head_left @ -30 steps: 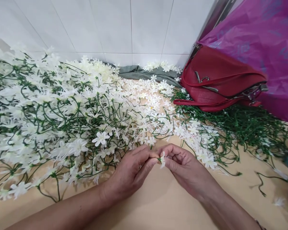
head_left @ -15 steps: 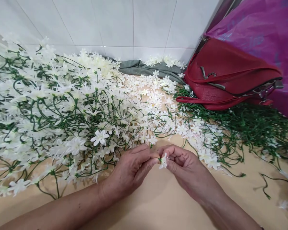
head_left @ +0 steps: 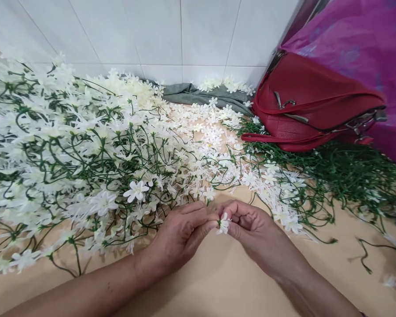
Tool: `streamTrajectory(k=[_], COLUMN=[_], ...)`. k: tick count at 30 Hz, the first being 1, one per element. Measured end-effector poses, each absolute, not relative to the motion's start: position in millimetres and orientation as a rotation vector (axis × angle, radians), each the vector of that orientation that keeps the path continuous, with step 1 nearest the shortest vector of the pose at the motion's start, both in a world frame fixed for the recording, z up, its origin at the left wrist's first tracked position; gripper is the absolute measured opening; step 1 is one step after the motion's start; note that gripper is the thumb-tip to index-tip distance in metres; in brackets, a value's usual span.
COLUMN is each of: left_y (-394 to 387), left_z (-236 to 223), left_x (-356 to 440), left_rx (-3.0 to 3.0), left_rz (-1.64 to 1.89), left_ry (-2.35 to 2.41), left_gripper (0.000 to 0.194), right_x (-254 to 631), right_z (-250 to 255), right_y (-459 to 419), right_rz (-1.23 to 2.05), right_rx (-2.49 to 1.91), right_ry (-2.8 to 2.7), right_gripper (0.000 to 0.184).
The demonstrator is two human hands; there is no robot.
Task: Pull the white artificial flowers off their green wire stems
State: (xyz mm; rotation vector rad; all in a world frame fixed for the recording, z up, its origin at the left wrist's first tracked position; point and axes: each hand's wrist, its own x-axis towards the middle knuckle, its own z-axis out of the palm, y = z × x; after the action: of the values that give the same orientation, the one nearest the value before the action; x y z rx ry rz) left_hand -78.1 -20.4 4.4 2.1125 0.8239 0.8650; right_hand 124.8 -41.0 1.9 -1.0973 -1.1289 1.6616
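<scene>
Between my two hands is one small white artificial flower (head_left: pixel 223 224) with a green base. My left hand (head_left: pixel 186 231) is closed, its thumb and forefinger pinching the flower's green base. From the other side, my right hand (head_left: pixel 251 226) is closed too, thumb and forefinger at the white petals. Most of the flower's stem is hidden by my fingers. To the left of my hands rises a big heap of white artificial flowers (head_left: pixel 86 158) on curved green stems. Loose white blossoms (head_left: pixel 214 132) lie scattered behind my hands.
A red handbag (head_left: pixel 313 101) rests on a pile of green stems (head_left: pixel 346 171) at the right. Behind it hangs a purple plastic sheet (head_left: pixel 363 53). A grey-green cloth (head_left: pixel 191 94) lies along the white tiled wall (head_left: pixel 158 35). One loose stem (head_left: pixel 364 255) lies on the tan surface (head_left: pixel 224 281).
The view has shifted slightly, so the handbag sits a little further right and higher. In my fingers the flower has turned, its petals now facing more toward me. Both hands keep their pinch.
</scene>
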Motion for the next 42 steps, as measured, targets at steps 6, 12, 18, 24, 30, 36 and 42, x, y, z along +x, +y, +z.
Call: streamTrajectory(k=[6,12,18,24,30,36,42], left_y=[-25.2,-34.4,-39.5,-37.3,-16.1,4.2,9.6], left_z=[10.4,13.6,8.8,10.0,10.1,9.4,8.6], left_x=[-76.5,-79.9,-73.6,-74.3,-71.8,-63.3,-58.5], left_rx=[2.188,2.360,2.718,2.631,2.730,2.868,2.898], left_rz=[1.143,1.208,0.739,0.884,0.986,0.844,0.780], left_ry=[0.859,0.775,0.468,0.608,1.278,1.430,1.368], left_gripper=[0.013,0.011,0.021,0.010,0.017,0.013,0.011], right_x=[134.8,147.4,147.4,148.4,148.3,143.1,143.6], right_z=[11.8,1.9,-4.4,-3.3,-5.1,-6.6,-6.1], right_y=[-38.4,-20.7,-17.1,-21.2,-14.3,-11.9,-6.3], right_rz=[1.184,0.357,0.164,0.125,0.104,0.030,0.001], right_rx=[-1.283,-1.293,-1.386,-1.431,-1.531,-1.594,-1.632], right_ry=[-1.325,-1.886,-2.061,-1.980,-1.917,-1.847,-1.895], right_gripper=[0.017,0.016,0.019,0.010,0.009,0.011,0.014])
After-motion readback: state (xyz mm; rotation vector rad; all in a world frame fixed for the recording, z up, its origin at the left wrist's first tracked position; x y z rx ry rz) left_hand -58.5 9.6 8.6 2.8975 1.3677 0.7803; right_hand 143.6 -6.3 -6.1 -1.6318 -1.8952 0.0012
